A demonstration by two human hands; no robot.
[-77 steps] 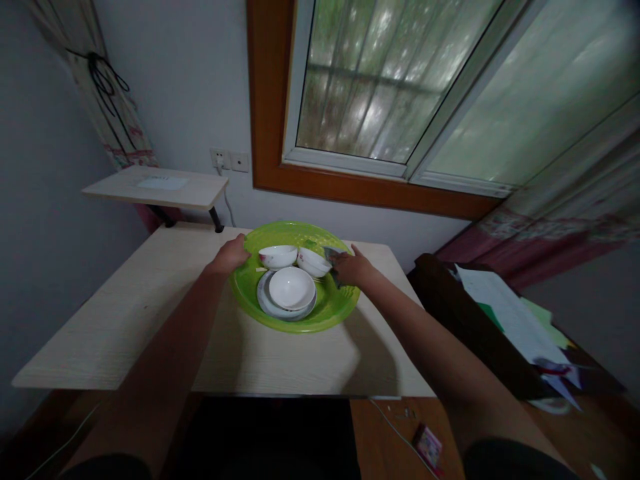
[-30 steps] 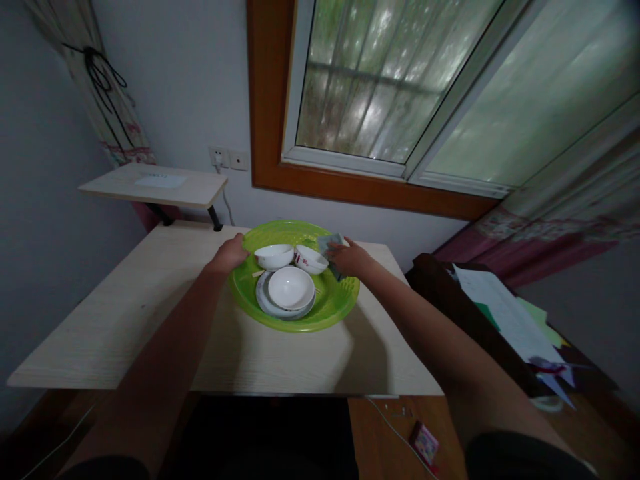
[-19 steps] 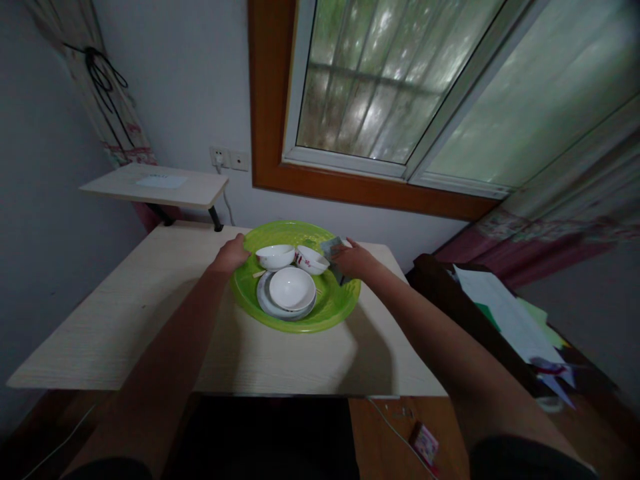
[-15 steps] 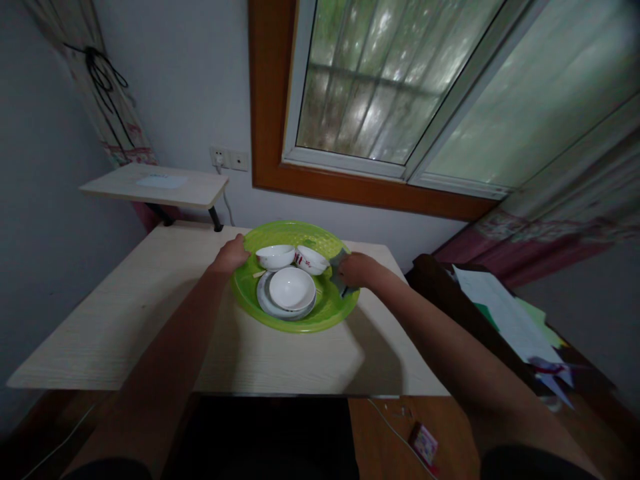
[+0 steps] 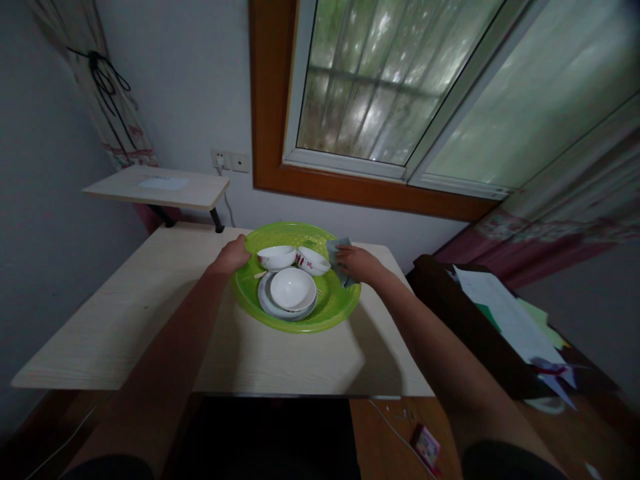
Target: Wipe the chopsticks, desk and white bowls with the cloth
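Note:
A round green basin (image 5: 330, 303) rests on the pale wooden table. My left hand (image 5: 233, 255) grips its left rim, fingers closed. At the right rim, my right hand (image 5: 361, 264) is closed on a grey-green cloth (image 5: 339, 257), which lies against the basin's edge. Inside the basin, a white bowl (image 5: 293, 289) sits on a plate (image 5: 273, 305) near the front. Behind it, a second white bowl (image 5: 277, 257) and a tilted bowl with a red pattern (image 5: 313, 261) stand side by side. Thin pale sticks, perhaps chopsticks (image 5: 259, 275), show partly beneath the bowls.
A raised shelf (image 5: 160, 190) with a paper on it stands at the table's back left. Behind the table is a window with a wooden frame (image 5: 320, 193). Papers (image 5: 500, 313) lie on dark furniture to the right. A small pink box (image 5: 427, 445) is on the floor.
My right hand has moved slightly up along the basin's right rim with the cloth, which now stands higher above the edge. The left hand and the dishes stay in place.

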